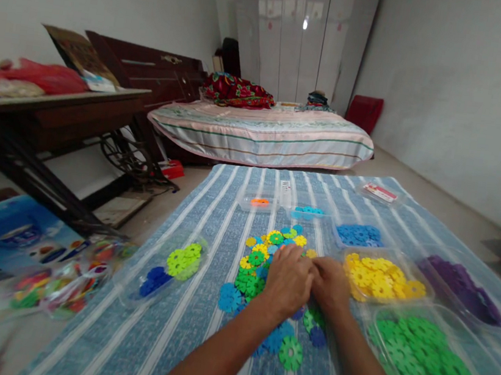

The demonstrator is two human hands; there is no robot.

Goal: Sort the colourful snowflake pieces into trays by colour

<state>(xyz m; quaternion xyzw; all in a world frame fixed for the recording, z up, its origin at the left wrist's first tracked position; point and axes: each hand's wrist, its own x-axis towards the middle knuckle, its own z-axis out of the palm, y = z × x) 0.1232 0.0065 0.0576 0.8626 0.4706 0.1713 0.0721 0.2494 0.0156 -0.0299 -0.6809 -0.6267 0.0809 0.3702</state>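
Observation:
A mixed pile of flower-shaped plastic discs [251,281] in green, yellow and blue lies on the striped cloth. Over its right side rests my left hand [290,280], fingers curled inward. My right hand [330,285] meets it, thumb and fingers drawn together near the left fingertips. Whatever the two hands pinch is hidden. A green disc [291,353] lies in front of my left wrist. Right of my right hand stands a clear box of yellow discs [379,277]; behind it is a box of blue discs [359,234].
A box of green discs [426,355] and one of purple discs [461,289] stand at right. At left, a tray holds lime discs [184,260] and dark blue discs [154,282]. Boxes with orange discs [259,202] and light blue discs [308,211] stand farther back.

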